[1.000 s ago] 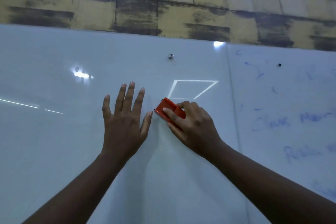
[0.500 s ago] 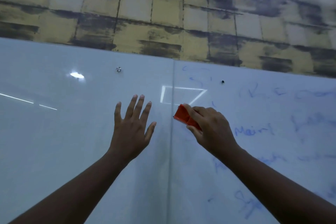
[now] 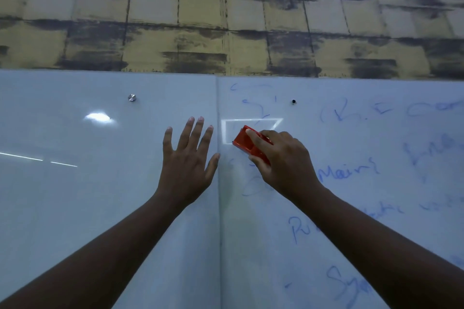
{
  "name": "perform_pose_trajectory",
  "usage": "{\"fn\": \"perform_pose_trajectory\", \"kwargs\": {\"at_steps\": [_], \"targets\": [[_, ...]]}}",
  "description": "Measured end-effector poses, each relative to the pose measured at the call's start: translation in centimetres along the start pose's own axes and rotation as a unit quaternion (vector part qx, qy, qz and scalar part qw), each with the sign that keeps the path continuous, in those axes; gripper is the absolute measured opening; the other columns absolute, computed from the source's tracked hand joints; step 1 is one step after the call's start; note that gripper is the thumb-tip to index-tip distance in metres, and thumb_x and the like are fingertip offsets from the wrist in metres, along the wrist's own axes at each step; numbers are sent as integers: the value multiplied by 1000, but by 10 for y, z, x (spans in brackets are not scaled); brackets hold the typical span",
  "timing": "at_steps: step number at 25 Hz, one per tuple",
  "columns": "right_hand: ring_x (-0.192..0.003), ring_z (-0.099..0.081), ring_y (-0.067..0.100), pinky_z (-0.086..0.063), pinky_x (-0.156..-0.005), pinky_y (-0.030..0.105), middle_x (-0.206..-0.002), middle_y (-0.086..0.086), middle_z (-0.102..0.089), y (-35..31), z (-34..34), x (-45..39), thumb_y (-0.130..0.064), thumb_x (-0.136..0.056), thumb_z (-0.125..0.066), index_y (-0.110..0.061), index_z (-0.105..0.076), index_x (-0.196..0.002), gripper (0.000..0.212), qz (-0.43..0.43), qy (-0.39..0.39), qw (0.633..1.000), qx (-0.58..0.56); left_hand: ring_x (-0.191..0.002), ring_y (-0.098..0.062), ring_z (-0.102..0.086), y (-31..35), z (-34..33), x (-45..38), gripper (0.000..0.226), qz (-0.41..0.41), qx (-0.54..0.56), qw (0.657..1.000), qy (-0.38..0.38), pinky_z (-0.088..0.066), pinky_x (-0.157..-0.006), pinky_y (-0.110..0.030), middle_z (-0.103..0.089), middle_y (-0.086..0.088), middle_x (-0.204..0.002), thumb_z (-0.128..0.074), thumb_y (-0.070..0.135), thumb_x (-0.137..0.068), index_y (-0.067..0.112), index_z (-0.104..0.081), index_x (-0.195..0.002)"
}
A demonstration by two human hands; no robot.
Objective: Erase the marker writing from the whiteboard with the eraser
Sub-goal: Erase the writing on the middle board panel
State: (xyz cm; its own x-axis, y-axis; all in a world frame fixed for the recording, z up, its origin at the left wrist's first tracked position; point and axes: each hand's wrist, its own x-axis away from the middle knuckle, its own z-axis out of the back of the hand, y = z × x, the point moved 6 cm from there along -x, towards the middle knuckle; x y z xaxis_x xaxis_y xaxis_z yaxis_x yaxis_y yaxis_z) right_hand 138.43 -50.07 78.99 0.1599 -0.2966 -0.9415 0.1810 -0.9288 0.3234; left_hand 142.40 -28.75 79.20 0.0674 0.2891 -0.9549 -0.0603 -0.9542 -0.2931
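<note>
Eraser: small, light, hard; I think gripping its sides works.
Right hand: fingers wrapped round it, on the whiteboard.
Left hand: flat, fingers spread.
Writing: blue, beside the eraser.

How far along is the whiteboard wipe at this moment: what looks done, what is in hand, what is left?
Done: the left panel shows no writing. In hand: the right hand grips the red eraser against the right panel just past the seam, while the left hand lies flat beside it. Left: blue marker writing covers most of the right panel.
</note>
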Motion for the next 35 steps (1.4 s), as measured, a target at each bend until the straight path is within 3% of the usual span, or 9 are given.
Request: {"fn": "perform_pose_trajectory", "kwargs": {"at_steps": [7,14,24,35], "targets": [[-95,-64,30,-58,-73,42,-118,11,-70,38,-6,-27,-36,-90,-77,-15,-58,-144,61,-18,30,999,18,-160,-32,-27,15,-19,-43,69,25,46,997,51,-20,-125,-65,-33,-14,-171,-28,52,-108,11,-40,-162],[-92,-65,30,-58,-69,38,-111,12,-70,60,-13,-49,-37,-91,-73,-14,-64,-138,53,-47,83,995,-1,-162,-31,-23,16,-23,-80,70,49,44,995,75,-18,-127,-64,-30,-12,-172,-19,48,-109,8,-36,-163],[-85,-63,30,-50,-70,37,-102,10,-70,96,-35,-79,-40,-91,-69,-14,-64,-139,55,-82,121,989,-21,-160,-30,-28,11,-49,-73,61,70,26,993,89,-20,-128,-59,-29,-13,-173,-26,28,-109,3,-33,-164],[-89,-57,29,-48,-75,41,-99,12,-61,95,-60,-91,-43,-97,-56,-19,-69,-133,45,-179,168,969,-27,-160,-24,-30,10,-47,-66,60,98,43,989,103,-23,-130,-55,-34,-8,-171,-24,28,-109,6,-38,-163]]}}
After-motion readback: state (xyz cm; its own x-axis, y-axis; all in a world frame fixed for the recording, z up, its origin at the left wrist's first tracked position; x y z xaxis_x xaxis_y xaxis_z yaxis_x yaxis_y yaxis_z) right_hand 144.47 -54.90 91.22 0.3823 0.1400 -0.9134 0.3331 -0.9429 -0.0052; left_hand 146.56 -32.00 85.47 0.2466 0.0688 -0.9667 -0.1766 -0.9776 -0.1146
